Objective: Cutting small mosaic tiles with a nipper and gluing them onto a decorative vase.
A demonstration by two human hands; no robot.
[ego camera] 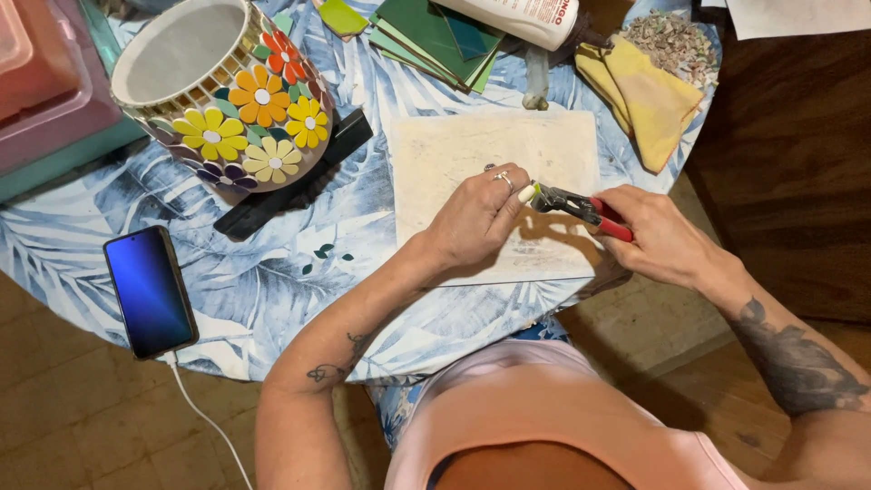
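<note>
Right hand (660, 238): grip closed round red-handled metal nippers (581, 207).
Left hand (478, 215): pinches small pale tile piece (529, 191), mostly hidden.
Board (454, 150): flat, chalky white, 12 o'clock of both hands on desk (272, 290).

The nippers (581, 207) have dull grey metal jaws and glossy red plastic grips. The board (454, 150) looks matt, chalky and rough. The pot (227, 100) carries glossy tile flowers — its rim is matt white. The tablecloth (272, 290) is smooth printed cloth, the rag (649, 95) soft yellow cloth, the phone (150, 290) screen glassy.
</note>
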